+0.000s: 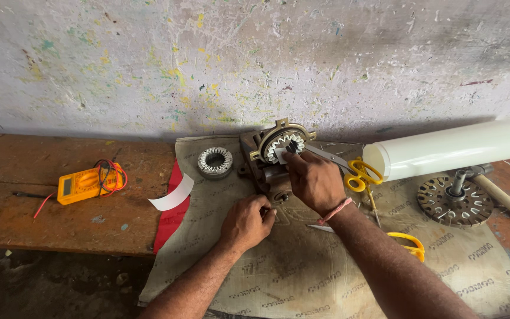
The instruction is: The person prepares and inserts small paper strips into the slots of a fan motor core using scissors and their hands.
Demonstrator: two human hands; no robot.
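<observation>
A rusty motor housing [267, 168] stands on a sack cloth [302, 266] on the bench. A toothed stator core [283, 145] with white insulation paper sits in its top. My right hand [314, 180] reaches over the housing, its fingertips pinching a white paper strip at the stator slots. My left hand [246, 221] grips the lower front of the housing, fingers curled against it.
A second stator ring [215, 161] lies left of the housing. Yellow-handled scissors [358, 174], a white roll [450, 149], a rotor disc [455, 201] and a hammer handle [506, 201] lie right. A yellow multimeter [84, 183], white paper strip [172, 198] and red cloth [172, 218] lie left.
</observation>
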